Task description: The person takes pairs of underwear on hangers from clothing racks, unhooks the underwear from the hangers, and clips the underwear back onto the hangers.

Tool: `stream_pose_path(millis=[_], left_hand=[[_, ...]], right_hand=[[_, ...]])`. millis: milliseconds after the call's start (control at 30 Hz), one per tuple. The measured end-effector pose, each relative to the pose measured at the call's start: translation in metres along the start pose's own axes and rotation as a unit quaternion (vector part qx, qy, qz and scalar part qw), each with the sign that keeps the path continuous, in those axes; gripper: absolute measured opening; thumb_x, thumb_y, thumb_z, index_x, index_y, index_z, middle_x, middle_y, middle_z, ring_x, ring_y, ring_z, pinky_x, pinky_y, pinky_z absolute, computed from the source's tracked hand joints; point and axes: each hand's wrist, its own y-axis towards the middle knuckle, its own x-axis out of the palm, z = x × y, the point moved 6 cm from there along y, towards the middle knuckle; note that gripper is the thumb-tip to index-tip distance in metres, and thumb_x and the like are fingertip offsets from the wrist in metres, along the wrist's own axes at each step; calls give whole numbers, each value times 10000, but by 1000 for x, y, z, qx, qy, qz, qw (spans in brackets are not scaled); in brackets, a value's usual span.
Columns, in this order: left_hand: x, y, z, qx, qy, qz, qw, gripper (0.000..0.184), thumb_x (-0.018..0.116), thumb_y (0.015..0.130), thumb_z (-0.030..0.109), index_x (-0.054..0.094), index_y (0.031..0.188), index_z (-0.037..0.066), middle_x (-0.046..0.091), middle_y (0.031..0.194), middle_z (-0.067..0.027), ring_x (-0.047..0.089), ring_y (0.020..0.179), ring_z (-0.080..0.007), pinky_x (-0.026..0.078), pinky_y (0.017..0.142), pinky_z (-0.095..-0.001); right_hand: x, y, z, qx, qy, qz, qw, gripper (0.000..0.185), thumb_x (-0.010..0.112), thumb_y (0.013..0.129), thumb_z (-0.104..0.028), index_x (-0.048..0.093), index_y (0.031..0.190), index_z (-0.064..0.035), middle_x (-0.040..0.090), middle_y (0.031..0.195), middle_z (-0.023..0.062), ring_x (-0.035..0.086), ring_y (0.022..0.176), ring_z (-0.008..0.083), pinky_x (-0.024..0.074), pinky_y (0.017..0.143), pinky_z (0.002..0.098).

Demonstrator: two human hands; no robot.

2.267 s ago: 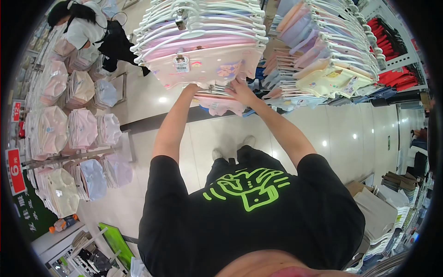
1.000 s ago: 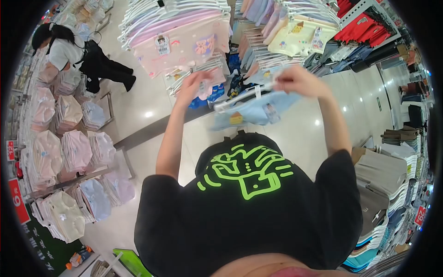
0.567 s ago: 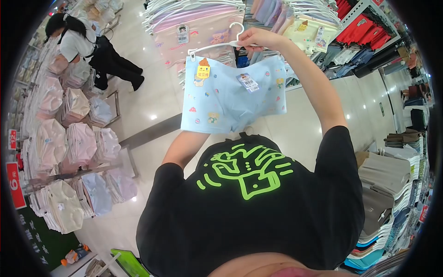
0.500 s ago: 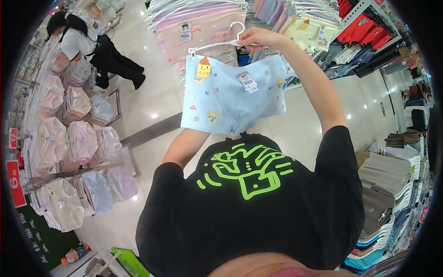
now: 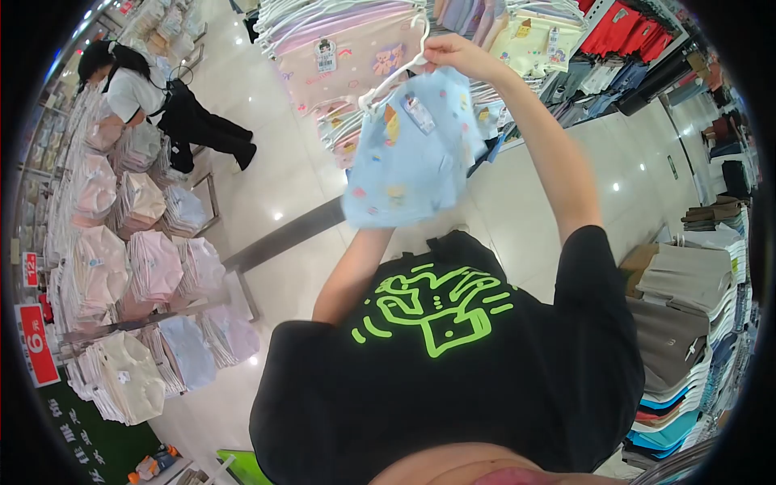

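My right hand (image 5: 453,58) is closed on the white hanger (image 5: 394,79) near its hook, at the top centre. From the hanger hang light blue shorts (image 5: 412,158) with small coloured prints and a paper tag, tilted and smeared by motion. The shorts cover my left hand; only the forearm shows below their lower edge. Just behind the hanger is a row of pink garments (image 5: 352,69) on white hangers. Yellow garments (image 5: 529,47) hang to the right of my right hand.
At the upper left another person (image 5: 133,95) leans toward the racks. Underwear packs (image 5: 101,263) hang along the left side beside a red price sign (image 5: 36,343). Red clothes (image 5: 618,36) are at the upper right, folded grey trousers (image 5: 687,283) at the right.
The blue shorts came out from the lower rack and were spread before me in my right hand. Since half a second ago they have turned and tilted, and my right hand has risen slightly.
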Motion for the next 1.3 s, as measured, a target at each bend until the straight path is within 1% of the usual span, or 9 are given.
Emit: stream_pose_path(millis=[167,233,400,733,800,867,967,1100,1300], left_hand=[[45,-27,43,134,98,-46,985,447,586,802,255,500,1204,80,388,1334,-92,341,1246,-242,217,1044,-370],[92,-46,74,344,519,-135,770,489,631,741,216,507,1212,171,396,1330,-79,331,1254,-260,200,1032,-463],[113,-21,58,367,567,-46,736,550,654,708,256,488,1232,239,371,1345,-90,315,1261,-286,181,1016,-516],[133,4,5,327,525,-77,782,578,624,741,272,421,1278,202,331,1356,-101,292,1269,-275,198,1014,-512],[106,16,17,322,377,-12,868,537,560,800,281,391,1285,124,366,1328,-101,338,1238,-264,249,1012,-450],[75,28,25,246,46,56,967,574,446,854,414,350,1295,59,386,1318,-101,383,1202,-258,287,1002,-413],[63,26,52,134,-395,-62,907,587,315,912,474,314,1308,41,410,1291,-103,446,1136,-247,328,977,-398],[32,29,51,60,-33,163,984,509,433,908,404,408,1236,15,495,1184,-85,483,1063,-161,399,882,-324],[28,45,57,150,-23,244,958,338,422,933,324,506,1025,10,576,919,-52,556,802,-107,457,715,-253]], right_hand=[[-28,-13,-32,-96,203,160,961,472,374,899,-394,432,569,-62,433,638,-8,369,684,117,320,714,244],[-30,-5,-44,-262,543,74,795,551,332,883,-463,314,464,-104,319,561,-14,289,628,126,293,727,284],[-20,2,-42,-258,738,62,620,541,377,855,-431,214,416,-162,221,464,-36,277,580,125,266,760,348],[-33,-10,-25,-182,710,62,678,551,403,856,-408,205,405,-160,214,441,-35,263,562,121,266,694,272],[-48,-7,-15,-114,418,169,885,579,439,849,-445,279,388,-133,277,422,-43,275,502,121,287,578,252],[-54,-17,-21,-15,202,224,953,544,461,837,-460,427,450,-80,374,435,9,361,495,137,311,531,295],[-53,-37,-50,104,-155,281,941,553,493,807,-499,618,566,-17,495,444,100,476,431,223,377,479,387],[-56,-49,-60,152,-322,289,889,510,503,808,-473,637,593,-30,551,510,143,569,546,316,431,528,384],[-56,-62,-57,120,-368,299,872,503,478,834,-448,627,583,-39,545,501,134,564,529,313,433,517,395]])
